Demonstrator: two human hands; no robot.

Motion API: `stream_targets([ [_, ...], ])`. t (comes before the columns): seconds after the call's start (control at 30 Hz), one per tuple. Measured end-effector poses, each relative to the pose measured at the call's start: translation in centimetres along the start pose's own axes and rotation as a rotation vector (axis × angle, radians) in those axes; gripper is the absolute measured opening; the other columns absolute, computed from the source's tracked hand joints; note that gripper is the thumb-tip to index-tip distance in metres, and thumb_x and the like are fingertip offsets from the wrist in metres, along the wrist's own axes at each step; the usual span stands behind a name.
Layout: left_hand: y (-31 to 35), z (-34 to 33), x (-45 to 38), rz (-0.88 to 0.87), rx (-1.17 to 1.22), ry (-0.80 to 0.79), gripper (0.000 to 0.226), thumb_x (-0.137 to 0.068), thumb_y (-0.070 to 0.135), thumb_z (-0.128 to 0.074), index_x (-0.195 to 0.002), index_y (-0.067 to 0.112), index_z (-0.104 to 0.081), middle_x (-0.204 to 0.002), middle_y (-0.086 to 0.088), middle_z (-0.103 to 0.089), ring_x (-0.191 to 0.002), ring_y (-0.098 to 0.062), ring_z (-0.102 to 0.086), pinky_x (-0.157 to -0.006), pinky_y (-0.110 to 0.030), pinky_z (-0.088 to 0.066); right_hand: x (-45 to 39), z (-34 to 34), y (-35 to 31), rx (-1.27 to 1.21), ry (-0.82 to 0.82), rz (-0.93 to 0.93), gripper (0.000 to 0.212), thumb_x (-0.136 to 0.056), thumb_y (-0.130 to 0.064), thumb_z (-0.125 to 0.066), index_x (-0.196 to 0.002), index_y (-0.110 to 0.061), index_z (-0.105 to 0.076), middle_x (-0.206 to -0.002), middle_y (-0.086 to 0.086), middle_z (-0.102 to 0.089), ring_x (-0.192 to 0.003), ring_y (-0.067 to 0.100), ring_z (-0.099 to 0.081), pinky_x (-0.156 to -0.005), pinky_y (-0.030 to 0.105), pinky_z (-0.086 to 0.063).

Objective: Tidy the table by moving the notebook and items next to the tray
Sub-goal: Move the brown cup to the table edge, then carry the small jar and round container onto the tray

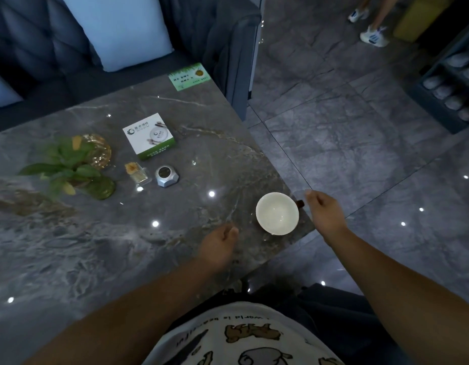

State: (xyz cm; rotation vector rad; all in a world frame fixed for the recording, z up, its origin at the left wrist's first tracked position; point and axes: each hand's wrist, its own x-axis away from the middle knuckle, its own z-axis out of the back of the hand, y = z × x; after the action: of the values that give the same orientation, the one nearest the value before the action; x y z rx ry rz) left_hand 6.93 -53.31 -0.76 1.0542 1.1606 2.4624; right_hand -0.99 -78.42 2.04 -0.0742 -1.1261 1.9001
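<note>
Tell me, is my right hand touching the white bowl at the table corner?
Apart. The head view shows the right hand beside the white bowl, with a strip of dark table and a small brown object between them.

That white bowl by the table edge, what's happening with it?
A person stands at a grey marble table. Both hands flank the white bowl near the table's edge: the left hand and right hand are loosely curled and hold nothing. A white box, a small silver gadget and a plant sit further back.
</note>
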Motion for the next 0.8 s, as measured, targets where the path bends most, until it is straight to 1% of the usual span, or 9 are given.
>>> stream_targets([
  [0.03,-0.5,0.8,0.2,-0.011,-0.037,0.015,0.027,-0.097,0.036,-0.046,-0.106,0.016,-0.062,-0.104,-0.005,-0.067,-0.098,-0.022,-0.06,-0.08,-0.028,-0.042,0.3,-0.1,-0.7,0.077,0.003,0.062,0.035,-0.093,-0.048,-0.044,-0.071,-0.024,-0.058,-0.072,-0.001,-0.06,-0.075,0.022,-0.059,-0.066,0.032,-0.043],
  [0.07,-1.0,1.7,0.3,-0.018,-0.073,0.039,0.028,-0.097,0.036,-0.048,-0.109,0.015,-0.062,-0.106,-0.007,-0.067,-0.1,-0.023,-0.06,-0.083,-0.031,-0.044,0.5,-0.4,-1.4,0.143,0.006,0.12,0.034,-0.093,-0.047,-0.045,-0.08,-0.021,-0.061,-0.082,0.003,-0.065,-0.082,0.026,-0.061,-0.068,0.031,-0.043],
  [0.13,-2.3,3.6,0.4,-0.032,-0.136,0.107,0.027,-0.094,0.036,-0.052,-0.109,0.015,-0.061,-0.102,-0.009,-0.066,-0.096,-0.026,-0.061,-0.08,-0.033,-0.046,1.1,-1.4,-3.0,0.233,0.016,0.252,0.036,-0.093,-0.041,-0.051,-0.107,-0.01,-0.062,-0.112,0.012,-0.066,-0.101,0.031,-0.061,-0.08,0.033,-0.044],
  [0.2,-3.3,5.5,0.7,-0.063,-0.175,0.184,0.024,-0.091,0.035,-0.056,-0.105,0.014,-0.059,-0.097,-0.008,-0.064,-0.09,-0.027,-0.061,-0.077,-0.035,-0.047,2.0,-2.9,-4.7,0.3,-0.031,0.378,0.041,-0.092,-0.037,-0.056,-0.122,-0.008,-0.057,-0.126,0.014,-0.06,-0.113,0.031,-0.056,-0.09,0.037,-0.042],
  [0.3,-4.6,8.1,1.2,-0.065,-0.152,0.293,0.028,-0.088,0.028,-0.063,-0.109,0.01,-0.059,-0.104,-0.015,-0.064,-0.095,-0.031,-0.061,-0.084,-0.039,-0.049,3.3,-5.8,-7.0,0.415,-0.15,0.511,0.05,-0.093,-0.038,-0.054,-0.134,-0.009,-0.049,-0.14,0.013,-0.051,-0.13,0.029,-0.044,-0.107,0.038,-0.032],
  [0.4,-6.0,10.8,2.0,-0.022,-0.158,0.391,0.038,-0.085,0.031,-0.065,-0.118,0.013,-0.057,-0.113,-0.014,-0.065,-0.103,-0.032,-0.06,-0.086,-0.033,-0.043,4.6,-9.2,-9.1,0.477,-0.233,0.6,0.054,-0.094,-0.041,-0.052,-0.138,-0.011,-0.044,-0.144,0.012,-0.046,-0.134,0.027,-0.039,-0.11,0.035,-0.027],
  [0.5,-7.6,13.5,2.3,0.004,-0.195,0.394,0.052,-0.086,0.036,-0.063,-0.131,0.014,-0.049,-0.13,-0.014,-0.057,-0.118,-0.031,-0.052,-0.098,-0.037,-0.04,5.9,-12.7,-10.8,0.51,-0.29,0.649,0.056,-0.094,-0.041,-0.052,-0.14,-0.011,-0.042,-0.146,0.012,-0.044,-0.134,0.027,-0.038,-0.111,0.034,-0.025],
  [0.6,-8.4,16.1,2.1,0.037,-0.215,0.407,0.059,-0.086,0.037,-0.063,-0.137,0.013,-0.043,-0.135,-0.015,-0.052,-0.122,-0.031,-0.048,-0.1,-0.036,-0.038,6.4,-15.8,-12.1,0.542,-0.33,0.65,0.059,-0.093,-0.044,-0.052,-0.142,-0.012,-0.039,-0.148,0.011,-0.041,-0.136,0.025,-0.035,-0.112,0.033,-0.024],
  [0.8,-8.5,20.0,-0.4,-0.114,-0.137,0.347,0.057,-0.088,0.029,-0.063,-0.138,0.011,-0.042,-0.135,-0.014,-0.051,-0.124,-0.029,-0.047,-0.104,-0.038,-0.037,6.0,-21.1,-13.7,0.589,-0.33,0.65,0.063,-0.091,-0.042,-0.056,-0.141,-0.008,-0.038,-0.146,0.015,-0.041,-0.136,0.026,-0.035,-0.111,0.032,-0.026],
])
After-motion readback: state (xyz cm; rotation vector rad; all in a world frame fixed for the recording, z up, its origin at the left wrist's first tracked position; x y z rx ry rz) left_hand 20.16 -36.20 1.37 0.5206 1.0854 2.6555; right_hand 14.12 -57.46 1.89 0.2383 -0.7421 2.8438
